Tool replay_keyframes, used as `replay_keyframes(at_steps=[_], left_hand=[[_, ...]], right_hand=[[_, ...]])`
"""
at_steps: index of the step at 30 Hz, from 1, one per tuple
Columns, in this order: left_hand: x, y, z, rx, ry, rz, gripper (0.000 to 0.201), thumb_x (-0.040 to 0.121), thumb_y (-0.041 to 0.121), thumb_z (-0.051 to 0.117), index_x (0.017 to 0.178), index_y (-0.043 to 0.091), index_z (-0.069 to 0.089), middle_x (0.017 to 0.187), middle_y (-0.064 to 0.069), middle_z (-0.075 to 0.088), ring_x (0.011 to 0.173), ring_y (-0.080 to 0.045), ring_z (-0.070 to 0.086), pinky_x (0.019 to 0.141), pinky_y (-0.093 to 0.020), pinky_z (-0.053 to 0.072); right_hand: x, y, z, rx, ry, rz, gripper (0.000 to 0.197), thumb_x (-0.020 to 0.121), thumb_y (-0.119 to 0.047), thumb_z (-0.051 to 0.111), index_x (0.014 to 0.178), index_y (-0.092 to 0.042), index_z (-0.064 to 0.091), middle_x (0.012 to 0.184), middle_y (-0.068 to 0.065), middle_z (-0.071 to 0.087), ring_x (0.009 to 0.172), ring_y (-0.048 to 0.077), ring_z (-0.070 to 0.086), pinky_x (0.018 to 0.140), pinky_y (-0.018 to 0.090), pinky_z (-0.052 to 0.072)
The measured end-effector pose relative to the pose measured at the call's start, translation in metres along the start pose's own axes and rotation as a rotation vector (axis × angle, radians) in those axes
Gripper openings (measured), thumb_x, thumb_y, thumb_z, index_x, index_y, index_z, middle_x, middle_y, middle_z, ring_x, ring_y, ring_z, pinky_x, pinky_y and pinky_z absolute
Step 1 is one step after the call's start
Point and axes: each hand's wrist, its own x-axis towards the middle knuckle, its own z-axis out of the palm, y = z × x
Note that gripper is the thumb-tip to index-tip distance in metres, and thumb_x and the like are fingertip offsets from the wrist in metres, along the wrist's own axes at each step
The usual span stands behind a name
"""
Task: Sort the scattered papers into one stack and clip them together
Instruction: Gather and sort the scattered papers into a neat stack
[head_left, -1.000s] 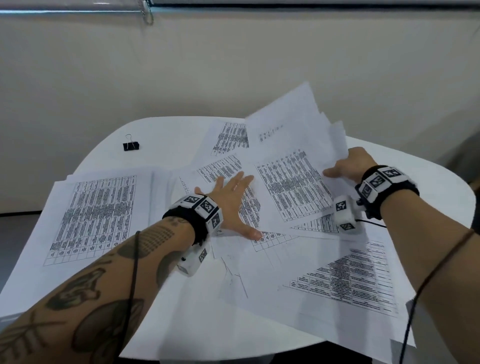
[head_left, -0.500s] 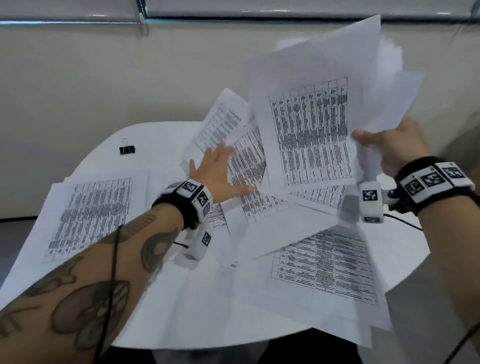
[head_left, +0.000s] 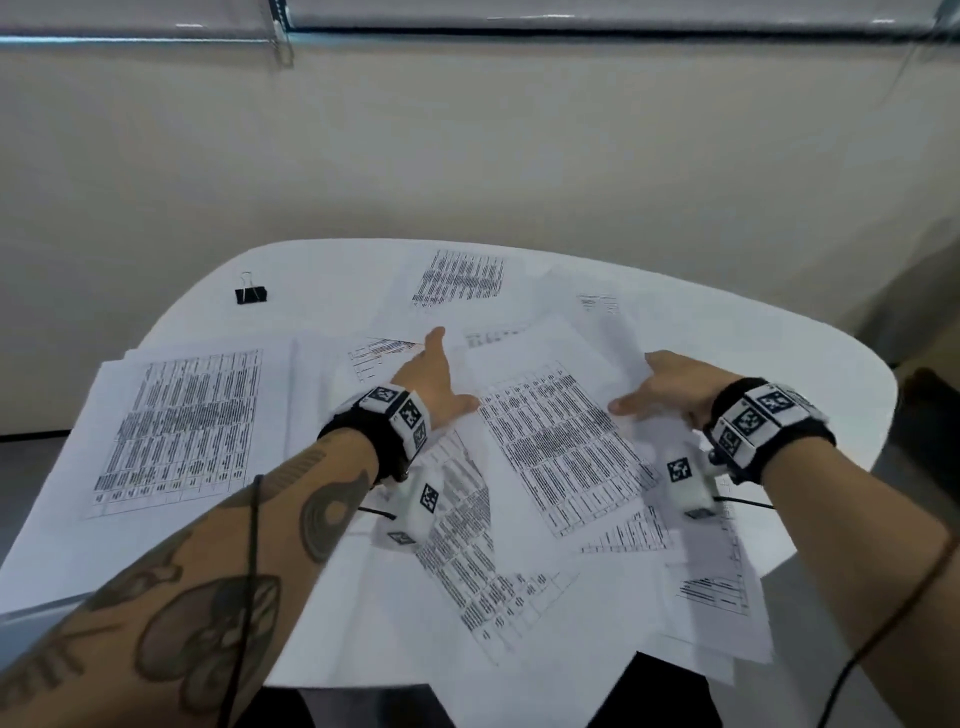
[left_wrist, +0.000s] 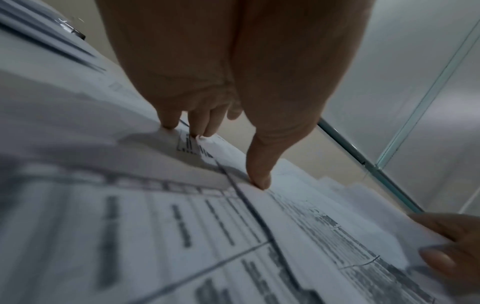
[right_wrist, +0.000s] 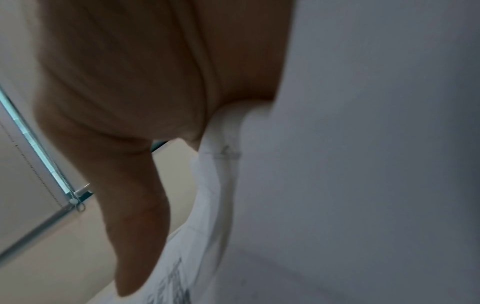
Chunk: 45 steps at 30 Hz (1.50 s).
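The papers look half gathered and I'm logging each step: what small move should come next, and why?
Probably draw the two hands together to square up the middle sheets. The left hand presses flat on the papers with straight fingers, the right hand grips the sheets' right edge, and the sheets lie fanned at angles. The binder clip sits apart on the table, untouched.

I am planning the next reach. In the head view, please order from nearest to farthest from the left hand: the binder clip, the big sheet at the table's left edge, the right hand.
1. Right hand, across the centre pile from the left hand.
2. Big sheet, left side.
3. Binder clip, far left corner.
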Motion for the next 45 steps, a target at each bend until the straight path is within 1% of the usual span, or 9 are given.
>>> replay_keyframes(at_steps=[6, 15, 20, 23, 26, 30, 33, 39, 45], left_hand=[[-0.005, 0.004, -0.001, -0.155, 0.035, 0.091, 0.105, 0.093, 0.038, 0.073, 0.164, 0.02, -0.002, 0.168, -0.009, 0.024, 0.149, -0.03, 0.037, 0.119, -0.039, 0.032], [-0.014, -0.042, -0.044, -0.304, 0.18, -0.018, 0.128, 0.071, 0.062, 0.084, 0.163, 0.017, 0.007, 0.166, -0.007, 0.027, 0.15, -0.024, 0.035, 0.121, -0.04, 0.031], [-0.013, -0.033, -0.037, -0.829, 0.101, 0.059, 0.096, 0.063, 0.064, 0.091, 0.14, 0.019, 0.058, 0.132, -0.003, 0.07, 0.118, -0.024, 0.069, 0.105, -0.044, 0.051], [-0.015, -0.006, -0.042, -0.834, 0.125, 0.055, 0.095, 0.056, 0.075, 0.087, 0.127, 0.014, 0.067, 0.119, -0.006, 0.075, 0.103, -0.028, 0.071, 0.087, -0.032, 0.057], [-0.017, 0.017, -0.048, -0.717, 0.283, 0.049, 0.128, 0.043, 0.087, 0.081, 0.137, 0.006, 0.052, 0.128, -0.006, 0.066, 0.117, -0.025, 0.063, 0.101, -0.043, 0.053], [-0.026, 0.029, -0.044, -0.637, 0.379, 0.128, 0.09, 0.058, 0.06, 0.093, 0.119, 0.002, 0.062, 0.102, 0.0, 0.072, 0.101, -0.027, 0.071, 0.088, -0.037, 0.059], [-0.032, 0.037, -0.044, -0.661, 0.474, 0.156, 0.076, 0.063, 0.052, 0.093, 0.118, 0.008, 0.065, 0.108, -0.001, 0.074, 0.1, -0.018, 0.072, 0.094, -0.041, 0.059], [-0.055, 0.073, -0.081, -0.807, 0.58, 0.315, 0.067, 0.071, 0.026, 0.094, 0.124, 0.022, 0.053, 0.11, 0.013, 0.057, 0.096, 0.012, 0.06, 0.078, 0.007, 0.038], [-0.046, 0.054, -0.059, -0.752, 0.473, 0.357, 0.037, 0.07, 0.02, 0.095, 0.103, 0.015, 0.079, 0.098, 0.007, 0.079, 0.091, -0.005, 0.076, 0.092, -0.035, 0.061]], right_hand=[[0.018, 0.002, 0.008, -0.13, 0.071, -0.03, 0.044, 0.069, -0.011, 0.093, 0.106, -0.004, 0.071, 0.096, 0.012, 0.076, 0.092, 0.032, 0.073, 0.085, 0.042, 0.06], [0.001, 0.021, -0.044, 0.574, 0.442, -0.119, 0.05, 0.073, 0.004, 0.085, 0.12, 0.0, 0.067, 0.105, 0.013, 0.077, 0.104, 0.035, 0.073, 0.096, 0.048, 0.057], [-0.022, -0.001, -0.05, 0.721, 0.465, -0.289, 0.031, 0.081, 0.0, 0.078, 0.109, 0.001, 0.064, 0.093, 0.009, 0.071, 0.077, 0.008, 0.077, 0.063, 0.016, 0.058], [-0.025, -0.011, -0.045, 0.745, 0.386, -0.438, 0.062, 0.074, 0.001, 0.082, 0.131, 0.009, 0.059, 0.122, 0.022, 0.071, 0.112, 0.035, 0.072, 0.092, 0.043, 0.061], [-0.035, -0.022, -0.037, 0.612, 0.305, -0.47, 0.071, 0.053, -0.03, 0.098, 0.111, 0.0, 0.07, 0.102, 0.014, 0.078, 0.095, 0.03, 0.076, 0.082, 0.043, 0.063], [-0.032, -0.029, -0.017, 0.276, 0.391, -0.425, 0.04, 0.07, -0.031, 0.092, 0.076, -0.003, 0.063, 0.062, 0.001, 0.072, 0.065, 0.023, 0.075, 0.06, 0.032, 0.061], [-0.022, -0.03, -0.016, 0.413, 0.607, -0.354, 0.054, 0.072, -0.043, 0.092, 0.095, -0.007, 0.061, 0.09, 0.003, 0.069, 0.085, 0.026, 0.069, 0.08, 0.042, 0.059], [-0.057, -0.074, -0.029, 0.638, 0.61, -0.629, 0.035, 0.088, -0.014, 0.08, 0.11, -0.009, 0.054, 0.1, -0.002, 0.066, 0.085, 0.001, 0.071, 0.077, 0.02, 0.057], [-0.039, -0.054, -0.004, 0.567, 0.609, -0.538, 0.041, 0.085, -0.012, 0.081, 0.122, -0.003, 0.067, 0.11, 0.005, 0.077, 0.101, 0.019, 0.075, 0.1, 0.05, 0.057]])
